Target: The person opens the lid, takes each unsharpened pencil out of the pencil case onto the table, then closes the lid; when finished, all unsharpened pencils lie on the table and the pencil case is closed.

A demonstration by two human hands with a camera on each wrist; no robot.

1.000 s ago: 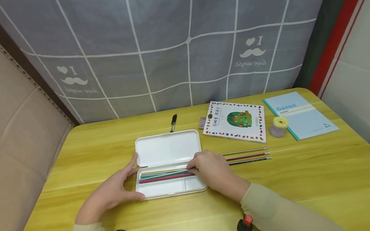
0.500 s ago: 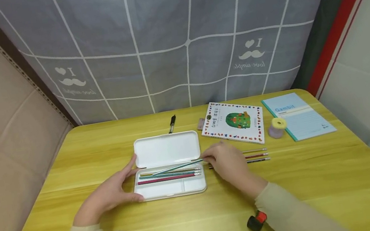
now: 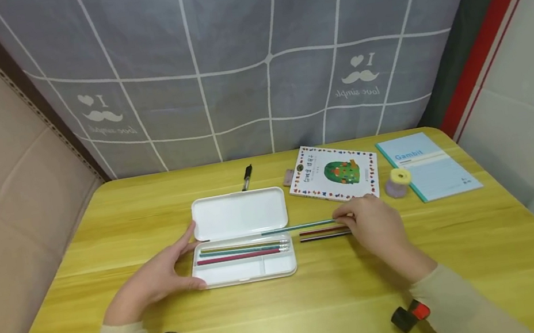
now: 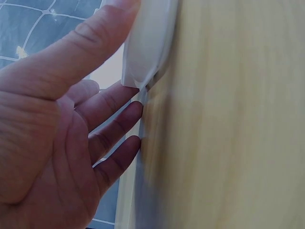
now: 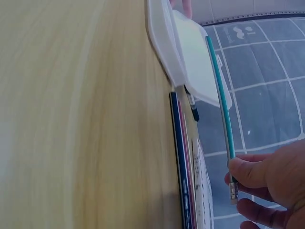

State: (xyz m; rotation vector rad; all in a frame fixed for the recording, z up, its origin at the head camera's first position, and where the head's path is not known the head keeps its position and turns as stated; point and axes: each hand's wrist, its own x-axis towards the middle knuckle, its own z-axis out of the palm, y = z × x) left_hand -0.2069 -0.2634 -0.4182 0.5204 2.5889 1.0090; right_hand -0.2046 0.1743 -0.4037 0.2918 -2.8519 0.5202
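In the head view my left hand (image 3: 161, 276) spans the left end of a white pencil case (image 3: 229, 276). Its thumb touches the front corner and the fingers reach the back, by the raised lid (image 3: 239, 214). The left wrist view shows those fingers (image 4: 116, 160) extended and loosely spread. My right hand (image 3: 373, 228) pinches a teal pencil (image 5: 221, 95) near its eraser end, between thumb and fingers. That pencil points left, raised above the table, its far end overlapping the case's back edge in the head view. Inside the case lie several pencils, among them a dark pink one (image 3: 239, 256).
Pencils (image 3: 323, 233) lie right of the case, partly under my right hand. Behind stand a black pen (image 3: 246, 178), a pinkish eraser (image 3: 288, 177) and a picture book (image 3: 318, 176). Farther right are a yellow-lidded jar (image 3: 398, 183) and a blue notebook (image 3: 429, 167). A grey curtain hangs behind.
My right hand has lifted the teal pencil out of the case and moved right with it, over the pencils on the table. My left hand has stayed at the case's left end.
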